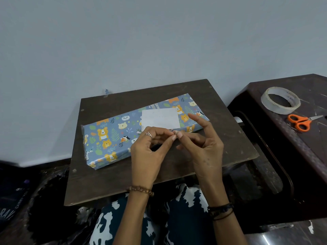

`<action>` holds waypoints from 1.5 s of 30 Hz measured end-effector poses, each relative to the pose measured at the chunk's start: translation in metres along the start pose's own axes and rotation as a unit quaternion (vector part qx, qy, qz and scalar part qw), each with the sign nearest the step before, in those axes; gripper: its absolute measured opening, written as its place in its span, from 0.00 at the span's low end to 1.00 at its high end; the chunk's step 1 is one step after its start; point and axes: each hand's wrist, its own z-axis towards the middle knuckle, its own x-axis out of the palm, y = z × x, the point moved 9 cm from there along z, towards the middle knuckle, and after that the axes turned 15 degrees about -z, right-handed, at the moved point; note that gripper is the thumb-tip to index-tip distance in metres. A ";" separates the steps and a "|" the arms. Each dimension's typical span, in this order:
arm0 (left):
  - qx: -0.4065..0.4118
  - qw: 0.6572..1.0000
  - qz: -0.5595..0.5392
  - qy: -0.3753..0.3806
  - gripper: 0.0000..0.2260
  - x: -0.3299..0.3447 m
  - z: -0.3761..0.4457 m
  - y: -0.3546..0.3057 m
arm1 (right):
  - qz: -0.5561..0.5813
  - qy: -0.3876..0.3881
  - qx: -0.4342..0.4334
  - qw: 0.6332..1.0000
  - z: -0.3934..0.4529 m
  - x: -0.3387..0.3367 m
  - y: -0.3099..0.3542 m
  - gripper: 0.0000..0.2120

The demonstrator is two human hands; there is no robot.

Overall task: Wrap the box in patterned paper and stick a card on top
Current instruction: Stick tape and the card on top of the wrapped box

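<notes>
- A dark wooden board [109, 183] rests across the person's lap, its far edge close to a pale wall [141, 41].
- The box [113, 137], already wrapped in blue paper printed with bears and leaves, lies slantwise on the board, running from near the left edge toward the far right corner.
- A plain white card [160, 119] lies flat on the box's top face, toward its right end.
- Both hands are raised just in front of the box's near long edge, fingertips meeting.
- The left hand [150, 152] has thumb and forefinger pinched together, the other fingers curled; a ring shows on one finger.
- The right hand [203, 149] pinches at the same spot, forefinger lifted and pointing away.
- Whatever sits between the fingertips is too small to make out.
- Bare board lies open along the near edge and in the far left corner.
- To the right, apart from the board, a dark plastic stool [309, 138] carries a roll of tape [280, 100] and orange-handled scissors [300, 122] just beside it.
</notes>
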 end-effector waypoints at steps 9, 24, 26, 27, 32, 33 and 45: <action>0.097 0.988 0.120 0.003 0.03 0.006 -0.004 -0.015 | -0.092 -0.012 -0.067 0.993 -0.007 -0.002 0.009 0.24; -0.217 0.939 -0.251 -0.084 0.11 0.012 -0.009 0.039 | 0.036 -0.010 0.009 0.999 0.000 0.003 -0.006 0.21; -0.235 0.930 -0.274 -0.072 0.11 0.014 -0.010 0.041 | 0.052 -0.019 0.028 0.998 0.002 -0.001 -0.009 0.21; -0.238 0.932 -0.266 -0.067 0.11 0.014 -0.009 0.040 | 0.052 -0.020 0.029 0.998 0.002 -0.002 -0.009 0.21; -0.246 0.927 -0.278 -0.060 0.09 0.012 -0.010 0.041 | 0.015 -0.008 0.004 1.000 0.000 -0.001 -0.003 0.22; -0.243 0.926 -0.283 -0.059 0.07 0.012 -0.010 0.040 | -0.003 -0.008 -0.003 1.000 0.000 -0.001 -0.003 0.22; -0.183 0.975 -0.122 -0.044 0.02 -0.006 -0.003 0.037 | -0.140 0.032 -0.088 0.986 -0.009 0.006 0.013 0.25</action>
